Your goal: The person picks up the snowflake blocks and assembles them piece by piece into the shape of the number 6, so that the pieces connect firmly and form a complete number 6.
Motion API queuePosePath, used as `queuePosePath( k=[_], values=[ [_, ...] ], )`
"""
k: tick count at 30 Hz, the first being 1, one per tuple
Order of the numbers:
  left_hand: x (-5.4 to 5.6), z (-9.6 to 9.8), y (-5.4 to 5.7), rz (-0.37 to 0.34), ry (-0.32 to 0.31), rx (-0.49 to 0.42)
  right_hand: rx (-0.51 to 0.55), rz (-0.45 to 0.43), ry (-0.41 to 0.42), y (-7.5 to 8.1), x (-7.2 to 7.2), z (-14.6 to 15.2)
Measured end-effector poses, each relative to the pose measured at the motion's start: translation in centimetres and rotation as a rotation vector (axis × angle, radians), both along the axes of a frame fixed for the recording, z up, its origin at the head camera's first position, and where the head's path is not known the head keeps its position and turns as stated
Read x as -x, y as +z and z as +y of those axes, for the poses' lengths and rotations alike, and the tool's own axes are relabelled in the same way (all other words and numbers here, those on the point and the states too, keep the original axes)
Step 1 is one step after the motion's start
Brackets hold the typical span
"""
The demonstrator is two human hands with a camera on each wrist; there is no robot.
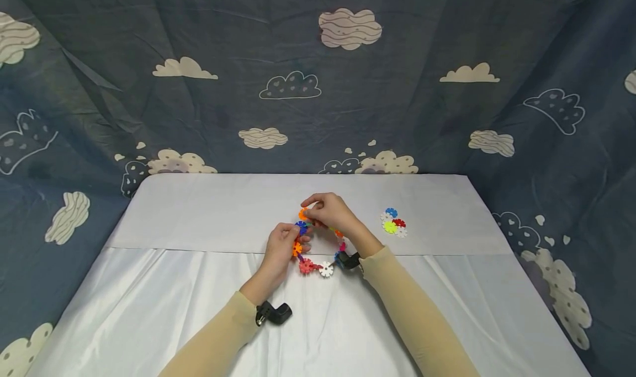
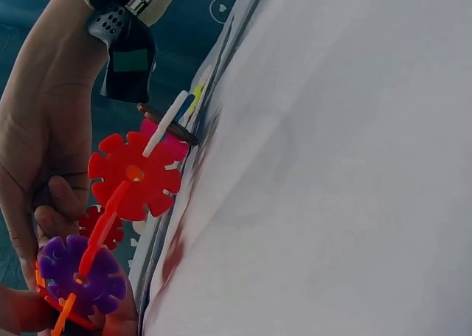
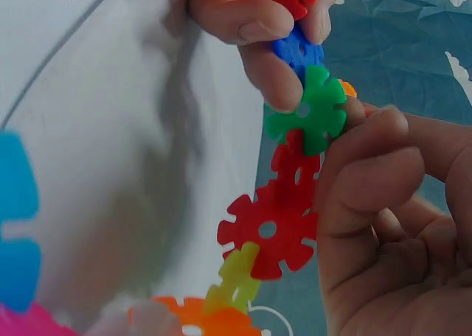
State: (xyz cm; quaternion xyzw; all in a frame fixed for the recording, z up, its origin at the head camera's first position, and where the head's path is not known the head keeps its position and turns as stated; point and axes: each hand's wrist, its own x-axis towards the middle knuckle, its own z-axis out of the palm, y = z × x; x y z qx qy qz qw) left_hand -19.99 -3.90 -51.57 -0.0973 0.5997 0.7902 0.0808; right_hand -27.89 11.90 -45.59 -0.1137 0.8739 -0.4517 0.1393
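Notched plastic snowflake discs are slotted together into a ring-like chain held above the table. My left hand (image 1: pixel 278 250) pinches the chain at its left side, by a dark blue disc (image 1: pixel 301 229). At the top, my right hand (image 1: pixel 330 211) pinches an orange disc (image 1: pixel 303 214) between thumb and finger. Along the bottom hang a coral-red disc (image 1: pixel 306 266) and a white disc (image 1: pixel 326 269). The right wrist view shows a green disc (image 3: pixel 313 119) between the two hands, with a red disc (image 3: pixel 267 229) lower down. A purple disc (image 2: pixel 92 277) appears in the left wrist view.
Right of the hands lies a small cluster of loose discs, among them a blue disc (image 1: pixel 391 212), a yellow-green disc (image 1: pixel 390 227) and a red disc (image 1: pixel 399 222). White cloth (image 1: pixel 199 217) covers the table. Behind it hangs a dark cloud-patterned curtain (image 1: pixel 288 40).
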Motion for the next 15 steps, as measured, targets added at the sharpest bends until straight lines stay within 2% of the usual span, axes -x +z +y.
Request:
queuePosePath(
  k=[3, 7, 11, 15],
  values=[
    [0.1, 0.0, 0.0, 0.000, -0.002, 0.004, 0.003, 0.001, 0.041, 0.0, 0.0, 0.3],
    [0.1, 0.0, -0.1, -0.001, -0.006, 0.020, 0.088, -0.071, 0.065, -0.1, 0.0, 0.9],
    [0.2, 0.0, -0.2, 0.007, -0.010, 0.009, 0.180, -0.147, 0.029, -0.1, 0.1, 1.4],
    [0.3, 0.1, -0.3, 0.011, -0.014, -0.018, 0.202, -0.204, 0.014, -0.1, 0.4, 1.9]
  ],
)
